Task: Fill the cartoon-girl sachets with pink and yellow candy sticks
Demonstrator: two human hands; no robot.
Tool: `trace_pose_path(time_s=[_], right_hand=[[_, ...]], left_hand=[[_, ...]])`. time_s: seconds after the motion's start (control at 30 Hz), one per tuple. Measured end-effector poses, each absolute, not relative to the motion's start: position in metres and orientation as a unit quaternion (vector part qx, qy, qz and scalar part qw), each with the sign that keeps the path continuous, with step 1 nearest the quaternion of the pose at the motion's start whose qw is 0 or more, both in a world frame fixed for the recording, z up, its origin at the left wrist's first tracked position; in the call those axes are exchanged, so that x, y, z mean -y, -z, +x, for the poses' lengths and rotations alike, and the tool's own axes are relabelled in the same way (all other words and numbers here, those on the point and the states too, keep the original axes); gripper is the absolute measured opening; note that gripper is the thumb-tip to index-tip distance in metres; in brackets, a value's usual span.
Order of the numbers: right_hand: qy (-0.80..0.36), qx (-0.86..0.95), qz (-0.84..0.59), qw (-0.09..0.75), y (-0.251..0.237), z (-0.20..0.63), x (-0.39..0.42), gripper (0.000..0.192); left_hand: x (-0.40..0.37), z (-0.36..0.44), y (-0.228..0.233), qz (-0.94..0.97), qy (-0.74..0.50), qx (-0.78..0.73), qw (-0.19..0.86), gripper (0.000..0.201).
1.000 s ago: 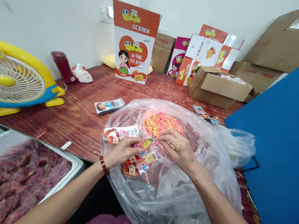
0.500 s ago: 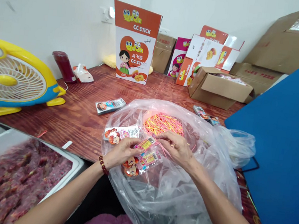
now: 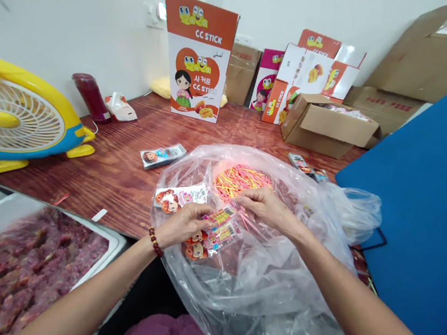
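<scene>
My left hand point(image 3: 186, 224) is closed on a small printed plastic packet point(image 3: 221, 216), pinched between thumb and fingers. More packets of the same print point(image 3: 221, 235) lie just below it. At the packet's far end, my right hand point(image 3: 265, 208) has thumb and forefinger pressed together; what is between them is too small to make out. Behind the hands is a pile of thin pink and yellow sticks point(image 3: 241, 183), resting on a large clear plastic bag point(image 3: 274, 282). A stack of white printed packets point(image 3: 183, 196) lies beyond my left hand.
Bundles of packets point(image 3: 163, 156) lie on the wooden table point(image 3: 120, 176). A yellow fan point(image 3: 26, 116) stands left, above a white tub point(image 3: 116, 244) of purplish material. Printed cartons point(image 3: 196, 61) and an open cardboard box point(image 3: 328, 127) stand behind. A blue panel point(image 3: 417, 213) borders the right.
The view has shifted slightly. My right hand has turned a little, its fingers drawn closer together at the packet's end. My left hand keeps its hold on the packet.
</scene>
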State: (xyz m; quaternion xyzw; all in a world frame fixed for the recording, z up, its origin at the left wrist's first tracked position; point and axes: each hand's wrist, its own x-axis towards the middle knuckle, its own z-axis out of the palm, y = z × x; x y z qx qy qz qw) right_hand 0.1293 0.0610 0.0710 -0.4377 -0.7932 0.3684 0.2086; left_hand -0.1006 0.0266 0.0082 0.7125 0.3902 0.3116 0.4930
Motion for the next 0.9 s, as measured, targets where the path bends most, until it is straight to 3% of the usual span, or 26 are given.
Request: trace_pose_path(time_s=[0.2, 0.33, 0.6, 0.9], right_hand=[[-0.362, 0.814, -0.442, 0.104, -0.085, 0.131, -0.063, 0.026], [-0.275, 0.860, -0.424, 0.067, -0.088, 0.132, -0.063, 0.015], [-0.201, 0.877, -0.422, 0.115, -0.071, 0.135, -0.056, 0.020], [-0.134, 0.889, -0.425, 0.106, -0.068, 0.136, -0.047, 0.020]], left_hand=[[-0.027, -0.098, -0.004, 0.703, -0.303, -0.407, 0.499, 0.015], [-0.025, -0.096, -0.006, 0.688, -0.307, -0.410, 0.514, 0.015], [-0.025, -0.095, 0.000, 0.634, -0.313, -0.407, 0.578, 0.016], [-0.023, -0.090, 0.003, 0.597, -0.317, -0.406, 0.615, 0.017]])
